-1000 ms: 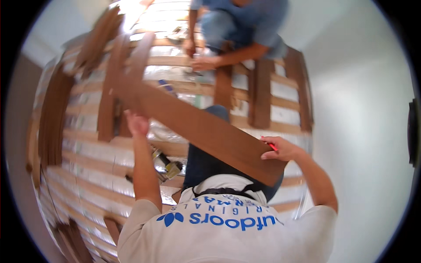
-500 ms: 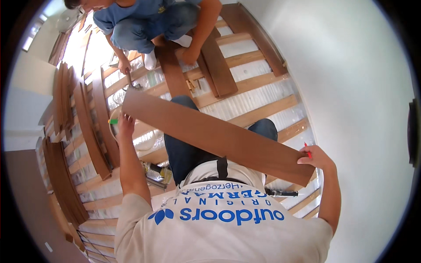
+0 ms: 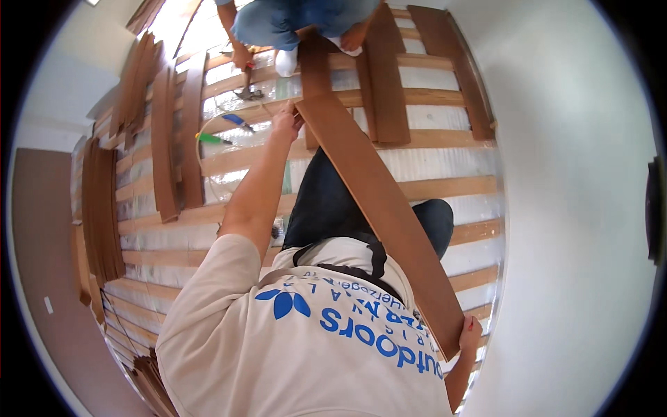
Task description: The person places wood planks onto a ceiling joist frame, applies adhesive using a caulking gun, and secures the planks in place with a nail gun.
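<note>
A long brown floorboard [image 3: 382, 201] lies aslant in front of me, above my legs, its far end to the left and its near end to the right. My left hand [image 3: 286, 119] is closed on the far end, at its left corner. At the near end, my right hand [image 3: 471, 335] grips the right edge; part of its fingers is hidden by the board. A small red spot shows at those fingers, too little to name. Left of my left hand lie a green-handled tool [image 3: 213, 139] and a blue-handled tool [image 3: 238, 122].
Wooden battens [image 3: 451, 187] cross the floor over clear sheeting. A co-worker [image 3: 306, 24] squats ahead, one hand on a hammer [image 3: 248, 92]. Loose boards [image 3: 103, 208] lie to the left, and others [image 3: 385, 76] lie ahead. A white wall [image 3: 570, 208] stands on the right.
The floorboard has turned to point more straight ahead. My left hand has moved forward and right, my right hand back toward me. The view has shifted, and the red pencil no longer shows clearly.
</note>
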Action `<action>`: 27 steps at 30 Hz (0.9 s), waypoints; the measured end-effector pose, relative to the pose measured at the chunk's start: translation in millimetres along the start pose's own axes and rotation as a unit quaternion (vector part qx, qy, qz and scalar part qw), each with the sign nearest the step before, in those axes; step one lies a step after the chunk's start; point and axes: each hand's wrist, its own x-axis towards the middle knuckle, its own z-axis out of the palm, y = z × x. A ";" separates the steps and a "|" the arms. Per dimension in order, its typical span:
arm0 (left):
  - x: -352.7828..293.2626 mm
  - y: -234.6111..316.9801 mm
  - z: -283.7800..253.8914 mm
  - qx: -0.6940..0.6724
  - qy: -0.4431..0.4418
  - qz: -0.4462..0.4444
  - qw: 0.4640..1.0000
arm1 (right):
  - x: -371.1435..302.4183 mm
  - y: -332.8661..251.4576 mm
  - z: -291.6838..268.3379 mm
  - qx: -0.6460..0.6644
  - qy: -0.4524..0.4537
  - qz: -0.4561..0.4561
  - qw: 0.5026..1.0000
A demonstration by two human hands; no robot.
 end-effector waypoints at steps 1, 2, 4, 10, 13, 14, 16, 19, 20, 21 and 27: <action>4.7 -6.3 5.8 0.002 0.027 0.018 0.999 | -7.4 0.7 5.5 0.001 0.012 0.005 1.000; 7.6 -8.3 4.8 -0.012 0.038 0.013 0.999 | -13.0 2.3 12.7 -0.002 0.011 0.031 0.999; 11.7 -10.8 0.6 0.035 0.027 0.032 0.999 | -25.0 5.9 25.5 -0.011 0.013 0.096 0.995; -54.0 -51.1 21.3 0.677 -0.165 0.068 0.714 | -52.7 21.1 56.0 0.070 0.069 0.105 0.990; -112.7 -95.2 87.7 0.156 -0.257 -0.160 0.940 | -63.9 26.0 77.2 0.095 0.086 0.103 0.986; -129.3 -109.9 114.5 0.122 -0.241 -0.189 0.944 | -67.2 27.0 84.2 0.101 0.084 0.126 0.983; -152.2 -134.3 168.4 0.145 -0.173 -0.168 0.960 | -69.7 28.0 96.1 0.110 0.082 0.157 0.978; -149.6 -147.4 230.5 0.189 -0.178 -0.126 0.957 | -58.3 24.6 102.6 0.118 0.119 0.137 0.976; -139.5 -156.0 252.1 0.215 -0.191 -0.138 0.948 | -46.9 22.1 100.9 0.124 0.155 0.112 0.974; -125.1 -165.8 273.5 0.236 -0.211 -0.146 0.937 | -30.2 20.3 95.9 0.123 0.155 0.111 0.974; 13.0 -238.3 386.2 0.320 -0.224 -0.175 0.904 | 128.1 -4.4 60.2 0.046 0.216 0.167 0.961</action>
